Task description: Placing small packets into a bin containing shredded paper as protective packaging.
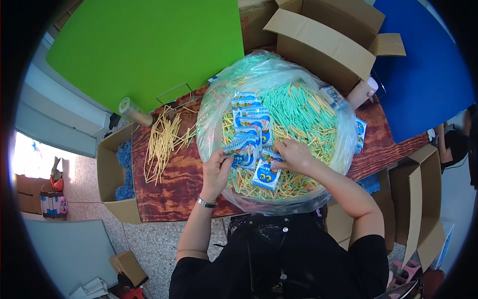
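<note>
Loose yellow sticks lie toward the counter left edge. Your left hand pinches one blue-and-white packet; your right hand grips another packet above the clear bag of sticks. Tugging risks toppling the packet row.

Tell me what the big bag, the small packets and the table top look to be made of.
Big bag: thin clear plastic film, going by its see-through, wrinkled, glossy look. Small packets: glossy printed film or coated paper; hard to tell which. Table top: reddish-brown wood or wood-grain laminate, with dark streaked grain showing.
</note>
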Demonstrator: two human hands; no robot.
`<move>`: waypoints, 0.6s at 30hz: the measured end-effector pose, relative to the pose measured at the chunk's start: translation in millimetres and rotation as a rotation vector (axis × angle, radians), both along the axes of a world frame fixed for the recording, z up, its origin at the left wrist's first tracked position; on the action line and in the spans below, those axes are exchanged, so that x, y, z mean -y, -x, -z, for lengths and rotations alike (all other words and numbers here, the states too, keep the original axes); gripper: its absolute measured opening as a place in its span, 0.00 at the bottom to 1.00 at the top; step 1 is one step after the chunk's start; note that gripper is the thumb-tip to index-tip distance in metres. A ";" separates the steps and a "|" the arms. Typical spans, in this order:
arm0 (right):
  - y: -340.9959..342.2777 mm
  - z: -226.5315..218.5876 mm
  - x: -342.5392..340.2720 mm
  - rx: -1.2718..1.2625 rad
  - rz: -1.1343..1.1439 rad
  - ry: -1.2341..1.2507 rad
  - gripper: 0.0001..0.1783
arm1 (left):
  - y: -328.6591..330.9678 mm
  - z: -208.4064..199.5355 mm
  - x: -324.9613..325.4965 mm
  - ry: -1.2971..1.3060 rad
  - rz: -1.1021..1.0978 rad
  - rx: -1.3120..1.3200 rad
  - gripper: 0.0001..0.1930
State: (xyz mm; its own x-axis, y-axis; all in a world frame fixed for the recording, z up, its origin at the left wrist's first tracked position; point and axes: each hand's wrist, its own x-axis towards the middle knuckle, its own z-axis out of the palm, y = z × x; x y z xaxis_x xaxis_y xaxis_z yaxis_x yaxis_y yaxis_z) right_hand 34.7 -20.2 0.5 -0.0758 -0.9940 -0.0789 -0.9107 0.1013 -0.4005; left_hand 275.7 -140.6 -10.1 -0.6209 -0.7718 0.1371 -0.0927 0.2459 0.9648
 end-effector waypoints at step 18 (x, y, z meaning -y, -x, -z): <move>31.3 -27.9 -6.5 0.417 -0.059 0.281 0.08 | 49.7 45.7 -17.3 0.509 -0.382 0.170 0.13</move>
State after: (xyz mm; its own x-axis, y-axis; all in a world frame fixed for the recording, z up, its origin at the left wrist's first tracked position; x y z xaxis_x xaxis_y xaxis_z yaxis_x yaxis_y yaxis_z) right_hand 3.3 -13.7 28.4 -0.0379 -0.9828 0.1805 -0.6687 -0.1093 -0.7355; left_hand 226.0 -123.3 -55.8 -0.3611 -0.8066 0.4679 -0.4045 0.5876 0.7008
